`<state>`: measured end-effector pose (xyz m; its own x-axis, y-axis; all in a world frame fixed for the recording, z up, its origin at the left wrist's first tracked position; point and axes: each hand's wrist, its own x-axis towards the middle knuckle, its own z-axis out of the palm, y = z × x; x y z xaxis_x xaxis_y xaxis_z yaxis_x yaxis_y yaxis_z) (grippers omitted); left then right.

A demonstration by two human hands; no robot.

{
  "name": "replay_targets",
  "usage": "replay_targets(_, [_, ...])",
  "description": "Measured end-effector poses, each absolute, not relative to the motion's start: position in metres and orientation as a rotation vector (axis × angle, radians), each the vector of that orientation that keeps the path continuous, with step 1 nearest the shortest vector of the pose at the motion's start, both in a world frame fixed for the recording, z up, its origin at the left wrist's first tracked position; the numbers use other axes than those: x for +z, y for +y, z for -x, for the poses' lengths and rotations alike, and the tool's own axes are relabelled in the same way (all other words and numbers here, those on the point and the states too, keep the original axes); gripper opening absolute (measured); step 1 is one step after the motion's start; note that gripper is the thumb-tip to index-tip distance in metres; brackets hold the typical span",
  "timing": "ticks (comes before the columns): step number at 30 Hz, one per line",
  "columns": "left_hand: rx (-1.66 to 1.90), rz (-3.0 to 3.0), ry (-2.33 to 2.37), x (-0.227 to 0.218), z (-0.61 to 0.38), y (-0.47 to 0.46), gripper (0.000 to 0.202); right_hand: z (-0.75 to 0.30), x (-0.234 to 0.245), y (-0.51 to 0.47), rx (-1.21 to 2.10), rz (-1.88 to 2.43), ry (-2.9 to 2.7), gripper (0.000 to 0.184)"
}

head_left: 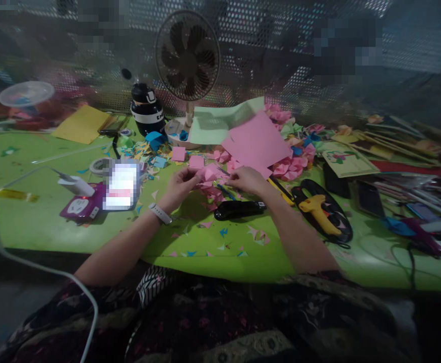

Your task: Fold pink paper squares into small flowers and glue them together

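The left hand (182,185) pinches small, angular pink paper (211,173), which the right hand (249,180), grip unclear, might tear by tugging.

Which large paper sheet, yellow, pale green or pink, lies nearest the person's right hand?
The pink sheet, just beyond the right hand; the pale green sheet lies farther back, the yellow sheet left of the black bottle.

The paper piece (210,174) is pink, the table (205,258) green, the bottle (147,121) black and white.
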<state>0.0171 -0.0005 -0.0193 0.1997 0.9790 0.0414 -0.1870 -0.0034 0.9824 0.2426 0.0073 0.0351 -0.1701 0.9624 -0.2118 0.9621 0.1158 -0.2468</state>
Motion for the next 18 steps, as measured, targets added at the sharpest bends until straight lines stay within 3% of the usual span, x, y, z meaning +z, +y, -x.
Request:
replay_targets(6, [1.128,-1.218,0.909,-0.021,-0.017,0.000,0.038,-0.260,0.045,0.009,0.467,1.896,-2.248,0.017])
replay_targets(11, [1.113,-1.231,0.893,-0.019,-0.018,-0.001,0.039,-0.289,0.073,-0.004,0.415,1.729,-1.955,0.025])
replay_targets(18, [1.178,-1.204,0.843,-0.021,-0.019,-0.001,0.034,-0.341,0.096,-0.086,0.056,2.026,-1.765,0.026])
